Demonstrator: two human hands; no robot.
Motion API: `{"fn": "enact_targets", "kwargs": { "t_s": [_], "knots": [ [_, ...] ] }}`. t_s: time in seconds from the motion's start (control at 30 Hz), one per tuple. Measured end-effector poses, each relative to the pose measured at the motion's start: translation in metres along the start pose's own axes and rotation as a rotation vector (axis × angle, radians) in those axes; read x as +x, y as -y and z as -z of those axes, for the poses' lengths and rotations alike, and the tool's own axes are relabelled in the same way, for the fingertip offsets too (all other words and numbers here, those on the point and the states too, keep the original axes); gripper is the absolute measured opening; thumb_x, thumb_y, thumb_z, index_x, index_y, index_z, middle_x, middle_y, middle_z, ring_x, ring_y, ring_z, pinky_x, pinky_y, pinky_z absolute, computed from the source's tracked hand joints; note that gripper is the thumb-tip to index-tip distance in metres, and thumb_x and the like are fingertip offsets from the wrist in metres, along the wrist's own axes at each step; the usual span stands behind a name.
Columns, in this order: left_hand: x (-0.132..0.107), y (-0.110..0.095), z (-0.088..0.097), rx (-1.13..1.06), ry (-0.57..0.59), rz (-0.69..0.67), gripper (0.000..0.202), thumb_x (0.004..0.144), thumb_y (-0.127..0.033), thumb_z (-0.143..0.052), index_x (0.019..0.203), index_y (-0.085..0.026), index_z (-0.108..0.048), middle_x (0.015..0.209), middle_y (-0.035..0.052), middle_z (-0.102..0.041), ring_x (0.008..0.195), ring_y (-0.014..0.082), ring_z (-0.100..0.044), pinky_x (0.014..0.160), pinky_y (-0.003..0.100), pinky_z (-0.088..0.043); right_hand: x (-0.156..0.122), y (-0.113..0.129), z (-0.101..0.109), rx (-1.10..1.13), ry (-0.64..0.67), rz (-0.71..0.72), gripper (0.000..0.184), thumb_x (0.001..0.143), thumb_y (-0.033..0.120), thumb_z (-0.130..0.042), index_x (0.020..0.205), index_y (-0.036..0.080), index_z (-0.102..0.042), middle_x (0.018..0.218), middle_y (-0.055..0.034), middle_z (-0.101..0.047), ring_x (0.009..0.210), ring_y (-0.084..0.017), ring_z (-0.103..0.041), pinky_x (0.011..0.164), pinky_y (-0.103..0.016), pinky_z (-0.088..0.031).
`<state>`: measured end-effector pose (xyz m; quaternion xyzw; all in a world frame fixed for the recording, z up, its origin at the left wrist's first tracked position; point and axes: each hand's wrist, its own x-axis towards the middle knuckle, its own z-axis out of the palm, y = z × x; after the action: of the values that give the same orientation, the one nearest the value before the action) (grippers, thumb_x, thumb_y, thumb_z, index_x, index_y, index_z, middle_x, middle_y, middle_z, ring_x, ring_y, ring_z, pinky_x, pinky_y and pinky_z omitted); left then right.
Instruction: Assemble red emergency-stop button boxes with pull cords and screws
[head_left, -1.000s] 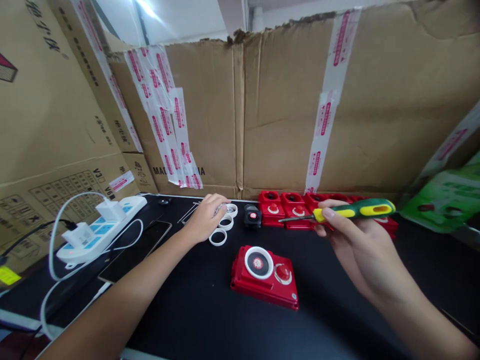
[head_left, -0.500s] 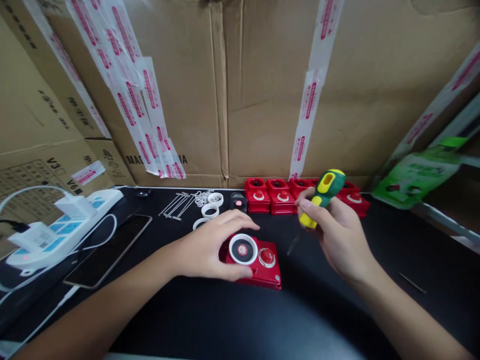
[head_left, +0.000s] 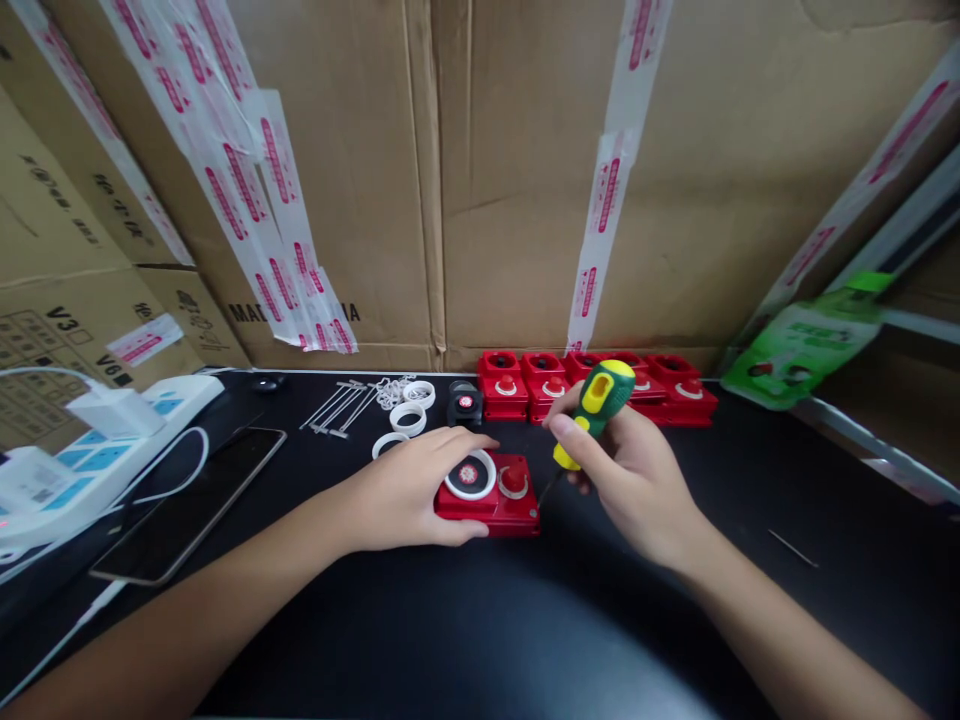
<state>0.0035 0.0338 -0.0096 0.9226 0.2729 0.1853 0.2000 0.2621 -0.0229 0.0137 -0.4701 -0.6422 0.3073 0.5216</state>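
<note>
My left hand (head_left: 409,490) grips a red box (head_left: 499,515) by its left end, thumb along the front and fingers over the back. On top of the box sit a white ring (head_left: 493,478) around a black disc (head_left: 471,474) and, to its right, a red knob (head_left: 514,477). My right hand (head_left: 630,465) is closed around a green and yellow screwdriver (head_left: 598,405), held at a tilt. Its thin shaft points down to the box's front right corner, close to a small screw (head_left: 533,512); whether the tip touches is unclear.
Several similar red boxes (head_left: 504,388) line the back. Left of them are a black piece (head_left: 466,402), white rings (head_left: 407,418), metal rods (head_left: 330,408) and a white chain (head_left: 391,392). A phone (head_left: 195,505) and power strip (head_left: 124,455) lie left; a green pouch (head_left: 806,345) and thin rod (head_left: 793,548) right.
The screwdriver has come left and down, its tip now beside the box's front right corner. My left hand still holds the red box. The whole view has shifted slightly.
</note>
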Motion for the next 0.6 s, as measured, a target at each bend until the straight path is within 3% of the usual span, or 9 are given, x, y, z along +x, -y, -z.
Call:
{"fn": "enact_targets", "kwargs": {
  "t_s": [0.33,0.47,0.6],
  "knots": [
    [0.001,0.002,-0.001,0.002,-0.015,-0.008,0.076,0.082,-0.042,-0.091,0.146,-0.026,-0.054,0.142,0.0116,-0.067,0.130,0.0340,-0.066,0.112,0.048,-0.054,0.000,-0.003,-0.001,-0.008,0.049,-0.016,0.025,0.100,0.050,-0.070,0.101,0.025,-0.067,0.082,0.0005,-0.062,0.060,-0.015,-0.060,0.056,-0.029,-0.054],
    [0.002,-0.001,0.001,-0.018,-0.023,-0.017,0.075,0.081,-0.040,-0.091,0.146,-0.027,-0.056,0.143,0.0119,-0.067,0.130,0.0343,-0.066,0.113,0.048,-0.053,0.000,0.001,0.001,-0.109,0.048,0.056,0.020,0.101,0.046,-0.069,0.102,0.026,-0.069,0.084,-0.0014,-0.065,0.066,-0.018,-0.061,0.060,-0.031,-0.054],
    [0.003,-0.002,0.002,-0.023,-0.022,-0.016,0.076,0.080,-0.043,-0.093,0.145,-0.027,-0.057,0.139,0.0117,-0.069,0.125,0.0333,-0.068,0.111,0.047,-0.054,0.000,0.010,0.007,-0.175,0.153,0.158,0.015,0.099,0.042,-0.072,0.098,0.027,-0.073,0.090,-0.0028,-0.069,0.078,-0.020,-0.067,0.072,-0.034,-0.057]
  ]
}}
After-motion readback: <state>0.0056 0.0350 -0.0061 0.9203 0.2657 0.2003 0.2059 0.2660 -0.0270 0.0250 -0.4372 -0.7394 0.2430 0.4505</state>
